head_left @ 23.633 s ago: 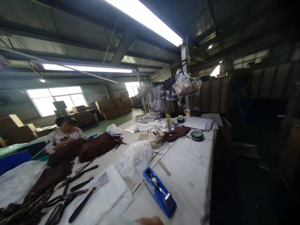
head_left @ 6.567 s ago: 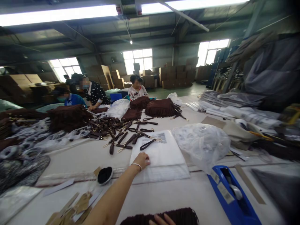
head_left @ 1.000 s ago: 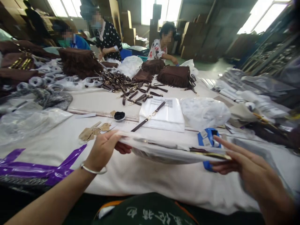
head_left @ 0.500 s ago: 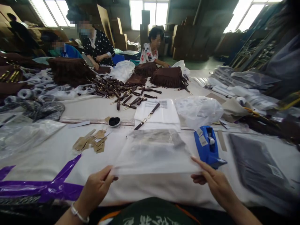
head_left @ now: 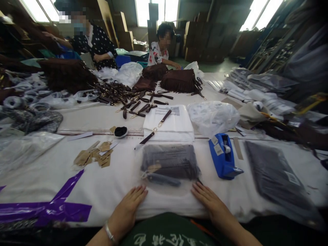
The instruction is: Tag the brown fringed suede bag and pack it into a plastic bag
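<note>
In front of me a frosted plastic bag (head_left: 167,189) lies on the table, with a dark brown item (head_left: 169,160) showing through it. Printed lines run across the film, and a tan tag shows near its left side. My left hand (head_left: 132,201) rests palm down at the bag's near left corner, fingers stretched out. On the near right corner my right hand (head_left: 208,196) lies flat in the same way. Just beyond is a stack of white plastic bags (head_left: 176,128), with brown wrist straps (head_left: 165,118) with gold clasps on top.
A blue tape dispenser (head_left: 221,157) and a dark bagged item (head_left: 271,171) lie to the right. Brown paper tags (head_left: 94,153) and purple tape (head_left: 58,201) are at left. Farther back are heaped straps (head_left: 120,94), fringed brown bags (head_left: 179,80) and two people across the table.
The bag's lifted near edge has come down flat, and the brown contents now show through. Both hands went from pinching its corners to lying flat, closer together. The view shifted slightly.
</note>
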The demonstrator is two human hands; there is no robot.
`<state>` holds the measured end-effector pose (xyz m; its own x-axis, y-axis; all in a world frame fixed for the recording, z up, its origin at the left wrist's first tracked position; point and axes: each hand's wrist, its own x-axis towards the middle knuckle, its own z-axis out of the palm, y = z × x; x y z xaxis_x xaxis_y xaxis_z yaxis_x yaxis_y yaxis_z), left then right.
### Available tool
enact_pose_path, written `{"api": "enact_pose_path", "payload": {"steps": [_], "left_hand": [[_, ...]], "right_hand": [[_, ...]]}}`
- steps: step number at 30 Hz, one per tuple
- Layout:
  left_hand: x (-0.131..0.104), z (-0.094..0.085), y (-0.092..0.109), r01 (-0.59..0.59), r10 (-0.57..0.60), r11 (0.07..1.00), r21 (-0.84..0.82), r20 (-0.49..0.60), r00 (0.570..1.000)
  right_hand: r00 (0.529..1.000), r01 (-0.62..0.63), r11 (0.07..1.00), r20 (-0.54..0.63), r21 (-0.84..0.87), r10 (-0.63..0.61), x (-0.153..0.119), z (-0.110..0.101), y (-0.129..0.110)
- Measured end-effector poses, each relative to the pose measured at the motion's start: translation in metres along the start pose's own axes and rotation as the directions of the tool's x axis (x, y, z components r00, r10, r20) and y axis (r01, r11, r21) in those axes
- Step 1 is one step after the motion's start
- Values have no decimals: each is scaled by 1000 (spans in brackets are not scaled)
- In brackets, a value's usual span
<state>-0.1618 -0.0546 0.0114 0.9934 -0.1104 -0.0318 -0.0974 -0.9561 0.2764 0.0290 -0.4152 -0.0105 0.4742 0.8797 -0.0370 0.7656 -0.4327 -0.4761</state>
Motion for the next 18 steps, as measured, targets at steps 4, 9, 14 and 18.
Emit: {"api": "enact_pose_path", "payload": {"steps": [4, 9, 14, 18], "left_hand": [[-6, -5, 2, 4, -4, 1000, -9, 21, 1000], [22, -19, 4, 55, -77, 989, -135, -163, 984], [72, -64, 45, 4, -178, 896, -444, -351, 919], [106, -69, 109, -286, 374, 701, -654, -4, 927]], "right_hand": [[996, -86, 996, 31, 35, 85, 3, -19, -15], [989, -130, 989, -55, 69, 134, 11, -37, -26], [833, -211, 928, -440, 308, 336, 18, -5, -23], [634, -205, 851, -597, 483, 492, 19, 15, -28]]}}
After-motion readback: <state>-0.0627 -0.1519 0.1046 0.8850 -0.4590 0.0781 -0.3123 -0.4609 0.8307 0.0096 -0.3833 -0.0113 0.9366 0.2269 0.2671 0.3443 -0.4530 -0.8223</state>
